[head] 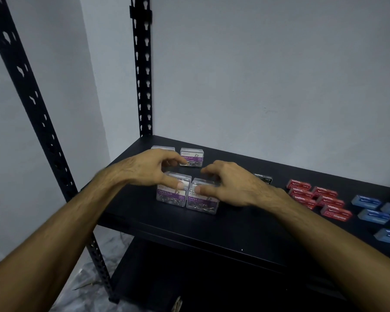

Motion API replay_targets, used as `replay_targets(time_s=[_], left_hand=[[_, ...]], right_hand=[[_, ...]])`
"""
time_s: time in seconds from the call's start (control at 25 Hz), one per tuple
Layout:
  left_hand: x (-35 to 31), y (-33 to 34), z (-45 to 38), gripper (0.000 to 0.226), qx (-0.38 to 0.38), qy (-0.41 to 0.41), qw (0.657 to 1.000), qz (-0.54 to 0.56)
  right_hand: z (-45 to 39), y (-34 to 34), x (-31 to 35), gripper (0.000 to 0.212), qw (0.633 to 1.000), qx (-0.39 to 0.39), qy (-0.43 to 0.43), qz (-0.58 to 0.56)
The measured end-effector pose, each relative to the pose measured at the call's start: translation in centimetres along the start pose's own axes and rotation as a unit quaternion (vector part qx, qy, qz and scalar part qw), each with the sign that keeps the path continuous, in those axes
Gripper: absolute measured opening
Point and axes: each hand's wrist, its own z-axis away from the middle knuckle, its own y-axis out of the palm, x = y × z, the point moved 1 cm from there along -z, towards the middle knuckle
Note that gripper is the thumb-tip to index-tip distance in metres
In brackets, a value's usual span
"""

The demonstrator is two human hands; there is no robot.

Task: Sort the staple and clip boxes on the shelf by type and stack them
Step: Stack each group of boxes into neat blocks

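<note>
Clear plastic paper clip boxes with purple labels stand at the left end of the black shelf. My left hand grips the front left clip box, thumb on its front face and fingers curled over the top. My right hand grips the front right clip box the same way; the two boxes stand side by side, touching. Behind them stands another clip box, and one more clip box is mostly hidden by my left hand. Red staple boxes and blue staple boxes lie to the right.
A small black box lies behind my right wrist. Black slotted uprights frame the shelf's left end, and a grey wall closes the back. A lower shelf lies below the front edge.
</note>
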Motion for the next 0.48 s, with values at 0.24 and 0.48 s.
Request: replay_targets(time_s=[0.24,0.48], left_hand=[[1.6,-1.4,-1.8,0.046,-0.157,-0.043,0.986,0.034],[4.5,-1.0,-4.3,0.048,-0.15,-0.118,0.979,-0.067]], right_hand=[[-2.9,-0.8,-0.8,0.044,0.998,-0.059,0.008,-0.034],[-7.3,0.2,-1.9,0.05,0.997,-0.073,0.019,-0.016]])
